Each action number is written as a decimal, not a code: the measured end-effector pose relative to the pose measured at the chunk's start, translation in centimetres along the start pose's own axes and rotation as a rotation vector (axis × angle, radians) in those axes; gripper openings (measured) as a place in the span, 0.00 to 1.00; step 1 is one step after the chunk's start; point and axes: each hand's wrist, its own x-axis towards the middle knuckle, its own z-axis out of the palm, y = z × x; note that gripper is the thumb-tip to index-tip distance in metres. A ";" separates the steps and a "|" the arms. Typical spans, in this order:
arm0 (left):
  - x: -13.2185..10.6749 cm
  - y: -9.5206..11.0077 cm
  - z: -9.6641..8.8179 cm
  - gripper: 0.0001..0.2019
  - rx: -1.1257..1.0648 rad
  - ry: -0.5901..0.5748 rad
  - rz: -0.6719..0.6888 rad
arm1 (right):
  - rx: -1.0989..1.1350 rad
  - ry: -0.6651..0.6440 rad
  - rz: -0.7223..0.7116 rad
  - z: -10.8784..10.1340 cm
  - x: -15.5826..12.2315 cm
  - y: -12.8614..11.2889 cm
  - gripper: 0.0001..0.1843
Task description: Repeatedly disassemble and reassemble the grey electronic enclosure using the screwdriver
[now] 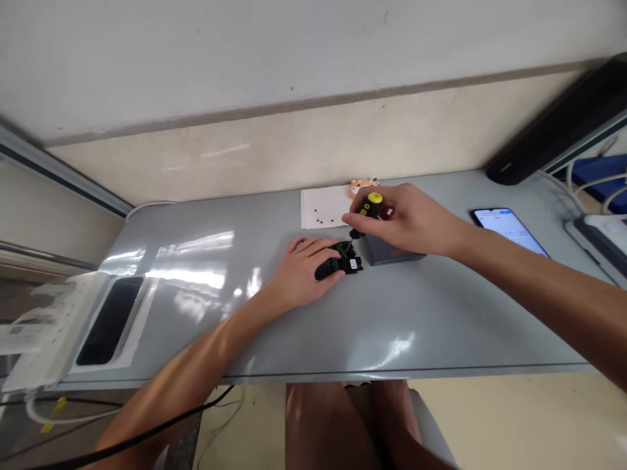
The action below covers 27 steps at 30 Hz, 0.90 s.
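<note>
My left hand [304, 271] lies on the grey table [274, 326], its fingers closed round a small black device with a green board [343, 264], pinning it to the surface. My right hand [406, 219] is closed on a short black screwdriver with a yellow cap [366, 212], held nearly upright. Its tip points down onto the device. Right behind the device sits a small grey box [386, 254]. A white sheet of paper [326, 207] with several tiny dark screws lies just beyond my hands.
A lit phone [509, 230] lies at the right. A black bar [558, 127] leans at the back right above cables and a white device [600, 238]. A white power strip [44, 333] and a dark-screened tray [110, 320] sit at the left. An orange figure [360, 187] stands by the wall.
</note>
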 end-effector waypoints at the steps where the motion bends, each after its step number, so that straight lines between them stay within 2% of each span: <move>1: 0.0 0.0 0.0 0.10 -0.003 -0.006 -0.003 | 0.014 0.022 0.003 0.2 0.2 0.1 0.19; 4: 0.0 -0.2 -0.1 0.10 -0.017 -0.019 -0.002 | 0.052 0.046 0.002 0.7 0.5 0.4 0.20; 10: 0.1 -0.7 -0.2 0.12 -0.049 -0.024 0.013 | 0.068 0.015 0.018 1.0 1.1 0.5 0.19; 22: -0.1 -0.9 -0.1 0.13 -0.061 -0.046 0.006 | -0.034 -0.095 0.063 -0.8 1.5 0.1 0.19; 27: 0.0 -0.8 -0.2 0.13 -0.055 -0.060 0.004 | -0.096 -0.025 0.016 -0.4 0.5 -0.7 0.20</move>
